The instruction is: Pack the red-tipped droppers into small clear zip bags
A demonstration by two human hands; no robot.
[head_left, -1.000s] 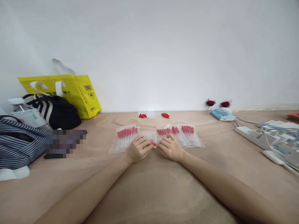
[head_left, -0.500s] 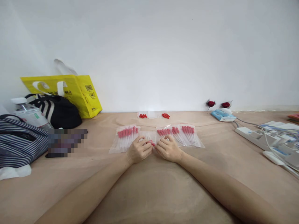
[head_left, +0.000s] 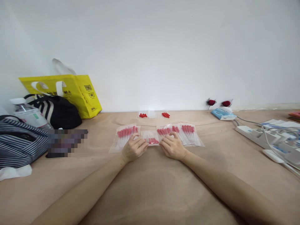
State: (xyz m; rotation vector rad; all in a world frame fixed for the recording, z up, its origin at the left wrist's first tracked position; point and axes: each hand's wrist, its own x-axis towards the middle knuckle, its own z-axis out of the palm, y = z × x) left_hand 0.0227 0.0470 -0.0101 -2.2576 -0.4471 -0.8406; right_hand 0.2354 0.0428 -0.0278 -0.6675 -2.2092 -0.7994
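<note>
Between my two hands lies a small clear plastic bag [head_left: 153, 135], its near edge pinched at both corners. Several thin pale sticks with red ends are inside it, red ends toward me. My left hand [head_left: 134, 149] is closed on the bag's left near corner. On the right near corner, my right hand [head_left: 173, 147] is closed too, its thumb partly hidden. A clear bag of red-ended sticks [head_left: 126, 132] lies just beyond my left hand. Behind and right of my right hand, a wider spread of bagged red-ended sticks [head_left: 188, 134] lies flat.
Against the wall are clear bags with small red pieces [head_left: 166, 115]. On the left stand a yellow bag [head_left: 91, 97], a black bag [head_left: 64, 112], a bottle [head_left: 30, 115] and a striped bag [head_left: 21, 143]. To the right are tissues [head_left: 223, 114] and a power strip [head_left: 255, 136] with cables.
My hands have moved apart along the bag's near edge, left hand leftward and right hand rightward. More of the middle bag and its red ends now shows between them.
</note>
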